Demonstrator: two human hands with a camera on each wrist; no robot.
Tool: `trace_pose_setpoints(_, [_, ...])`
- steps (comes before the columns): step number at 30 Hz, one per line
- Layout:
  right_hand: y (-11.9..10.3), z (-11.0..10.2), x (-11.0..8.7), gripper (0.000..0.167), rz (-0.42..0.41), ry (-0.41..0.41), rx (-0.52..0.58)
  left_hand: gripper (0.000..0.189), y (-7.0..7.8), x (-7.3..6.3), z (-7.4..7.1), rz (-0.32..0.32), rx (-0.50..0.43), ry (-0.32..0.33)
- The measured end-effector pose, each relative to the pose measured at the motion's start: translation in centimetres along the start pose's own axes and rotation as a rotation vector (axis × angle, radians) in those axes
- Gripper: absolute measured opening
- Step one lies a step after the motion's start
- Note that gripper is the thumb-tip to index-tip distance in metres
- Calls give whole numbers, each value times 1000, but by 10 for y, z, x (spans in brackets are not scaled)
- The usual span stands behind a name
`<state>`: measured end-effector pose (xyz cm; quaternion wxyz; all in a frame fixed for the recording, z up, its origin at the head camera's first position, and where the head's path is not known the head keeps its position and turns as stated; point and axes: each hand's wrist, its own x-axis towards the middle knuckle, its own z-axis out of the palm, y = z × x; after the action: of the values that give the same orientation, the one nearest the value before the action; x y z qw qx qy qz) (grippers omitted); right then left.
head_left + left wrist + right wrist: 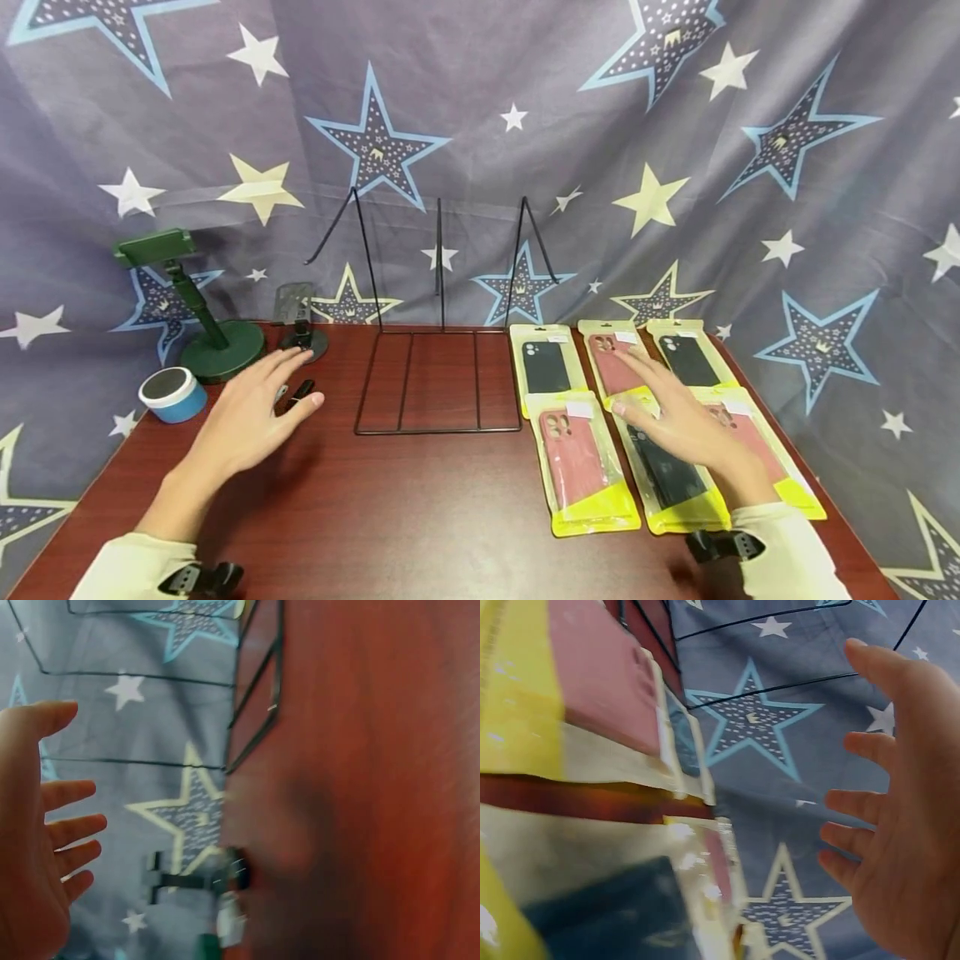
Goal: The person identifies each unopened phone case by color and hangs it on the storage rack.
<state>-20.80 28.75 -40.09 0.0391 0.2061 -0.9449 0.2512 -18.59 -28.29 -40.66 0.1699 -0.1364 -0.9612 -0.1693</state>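
My left hand (251, 412) hovers over the left side of the table with its fingers extended and thumb apart, holding nothing. Close by are a small dark phone stand (303, 337) and a little black object (302, 392) whose kind I cannot tell. On the right, my right hand (678, 417) is held above several packaged phone cases, fingers spread and nothing in them. It partly covers a black phone case (663, 467) and a pink phone case (615, 367). A pink phone case (573, 458) lies front left in the group; another black phone case (619, 915) shows in the right wrist view.
A black wire rack (438, 431) stands at the back middle of the brown table (420, 517). Far left are a green phone stand (222, 346) and a blue-and-white round container (176, 400). A star-patterned cloth (465, 100) hangs behind.
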Motion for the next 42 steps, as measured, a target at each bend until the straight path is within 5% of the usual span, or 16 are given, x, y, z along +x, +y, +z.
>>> trace_pose_setpoints(10, [8, 42, -10, 70, 15, -20, 65, 64, 10, -8, 50, -98, -221, -149])
trace_pose_setpoints(19, [14, 65, -8, 67, 17, -21, 80, 63, 8, -9, 75, -157, -372, -173])
trace_pose_setpoints(29, [10, 73, -6, 62, 54, -27, 69, 72, -2, -10, 95, -175, -338, -183])
trace_pose_setpoints(42, [9, 78, -4, 55, 93, -51, 110, 69, 0, -13, 106, -71, -214, -133])
